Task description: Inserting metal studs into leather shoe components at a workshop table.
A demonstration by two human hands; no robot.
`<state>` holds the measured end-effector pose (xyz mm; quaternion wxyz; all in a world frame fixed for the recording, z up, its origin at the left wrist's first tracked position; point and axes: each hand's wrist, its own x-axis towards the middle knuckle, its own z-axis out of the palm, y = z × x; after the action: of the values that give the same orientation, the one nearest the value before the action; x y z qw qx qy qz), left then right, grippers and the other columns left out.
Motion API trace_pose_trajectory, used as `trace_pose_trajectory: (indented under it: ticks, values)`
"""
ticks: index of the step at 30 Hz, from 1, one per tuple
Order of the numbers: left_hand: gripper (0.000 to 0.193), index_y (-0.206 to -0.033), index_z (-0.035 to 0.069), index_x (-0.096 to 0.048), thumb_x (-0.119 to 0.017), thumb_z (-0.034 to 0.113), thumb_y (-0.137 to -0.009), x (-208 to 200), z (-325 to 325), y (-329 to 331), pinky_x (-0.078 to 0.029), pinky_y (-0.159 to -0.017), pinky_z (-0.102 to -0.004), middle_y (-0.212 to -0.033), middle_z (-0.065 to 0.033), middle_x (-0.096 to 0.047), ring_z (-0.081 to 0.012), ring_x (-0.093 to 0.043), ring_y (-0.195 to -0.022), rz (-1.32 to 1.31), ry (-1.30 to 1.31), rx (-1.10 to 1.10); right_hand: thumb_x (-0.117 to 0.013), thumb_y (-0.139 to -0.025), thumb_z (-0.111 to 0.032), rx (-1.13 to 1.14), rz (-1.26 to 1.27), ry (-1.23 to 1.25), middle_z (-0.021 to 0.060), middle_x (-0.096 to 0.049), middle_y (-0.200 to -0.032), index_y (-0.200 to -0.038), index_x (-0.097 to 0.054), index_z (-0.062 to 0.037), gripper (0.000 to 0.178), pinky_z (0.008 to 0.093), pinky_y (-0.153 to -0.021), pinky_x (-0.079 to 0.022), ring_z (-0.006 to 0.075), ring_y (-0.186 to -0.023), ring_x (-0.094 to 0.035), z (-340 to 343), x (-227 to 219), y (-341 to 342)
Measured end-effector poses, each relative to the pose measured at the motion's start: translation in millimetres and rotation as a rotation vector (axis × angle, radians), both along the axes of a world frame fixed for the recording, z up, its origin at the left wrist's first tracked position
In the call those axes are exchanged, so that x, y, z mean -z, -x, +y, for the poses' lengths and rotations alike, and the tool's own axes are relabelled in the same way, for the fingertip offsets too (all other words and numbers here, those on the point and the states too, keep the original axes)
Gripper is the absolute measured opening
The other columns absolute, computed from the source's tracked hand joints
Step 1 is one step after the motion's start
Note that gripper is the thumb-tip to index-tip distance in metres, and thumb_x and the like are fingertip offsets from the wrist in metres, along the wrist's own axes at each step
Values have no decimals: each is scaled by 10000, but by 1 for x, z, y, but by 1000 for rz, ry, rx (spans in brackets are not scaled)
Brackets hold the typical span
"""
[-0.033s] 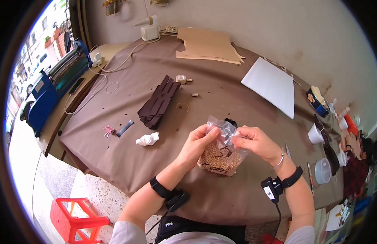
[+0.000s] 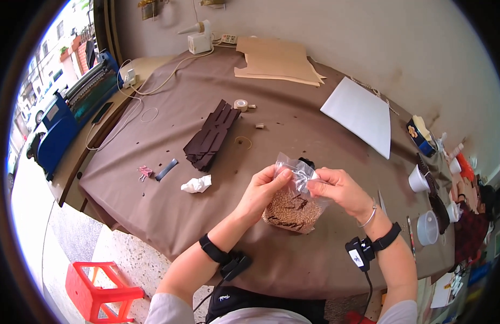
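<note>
A clear plastic bag [image 2: 294,208] full of small tan, bead-like pieces, with dark handwriting on its front, stands near the front of the table. My left hand [image 2: 269,186] pinches the left side of its gathered top between thumb and fingers. On the other side of the same top, my right hand [image 2: 336,186] grips the plastic, its fingers closed. Crumpled film shows between the two hands. Behind the bag, a small black thing [image 2: 306,161] is partly hidden.
Dark brown strips [image 2: 212,137] lie stacked left of centre, near a tape roll [image 2: 241,105]. A crumpled white tissue [image 2: 196,184] and pink clips [image 2: 145,172] are nearer left. White sheets [image 2: 360,113] and plastic cups [image 2: 427,228] are at right. A red stool [image 2: 101,291] stands on the floor.
</note>
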<state>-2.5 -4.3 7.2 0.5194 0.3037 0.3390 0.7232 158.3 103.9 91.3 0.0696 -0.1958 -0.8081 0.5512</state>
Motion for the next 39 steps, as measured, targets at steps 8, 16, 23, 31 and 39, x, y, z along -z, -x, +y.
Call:
trace_pose_trajectory:
  ticks: [8,16,23,31,39]
  values:
    - [547,-1270,70,-383,-537,459,-917,12,5,5,-416,-908,-310,-1132,-74,-512,-129,-483,-1079,54,18,-106,-600,-913,-242,245,331,332,-54,-537,-768,-914,-640,-41,205,205,-666,-374,45,-701,-447,-37,-26,14]
    - [807,-1318,121,-449,-243,743,-847,7,4,8,-518,-812,-477,-1205,-158,-549,-375,-608,-966,-357,67,465,-358,-898,-3,192,524,481,126,-563,-1214,-1301,-445,61,416,247,-783,-483,106,-937,-593,-43,-31,31]
    - [726,-1242,129,-512,-325,715,-855,8,1,11,-552,-687,-400,-1072,-103,-618,-304,-646,-832,-551,-50,435,-658,-859,-96,118,313,135,67,-539,-1281,-1337,-437,0,535,209,-778,-496,62,-869,-597,-32,-25,38]
    - [625,-1182,125,-536,-426,650,-863,14,8,12,-566,-646,-379,-1011,-84,-628,-228,-648,-779,-528,13,306,-669,-856,-145,77,324,-41,59,-542,-1269,-1341,-422,16,568,235,-848,-487,131,-1003,-608,-28,-20,35]
    - [559,-1161,126,-552,-434,599,-888,10,5,13,-569,-646,-391,-1008,-65,-642,-214,-649,-820,-576,-16,213,-606,-887,-72,290,174,-249,37,-622,-1065,-1053,-607,-12,177,208,-728,-518,125,-850,-643,-30,-31,28]
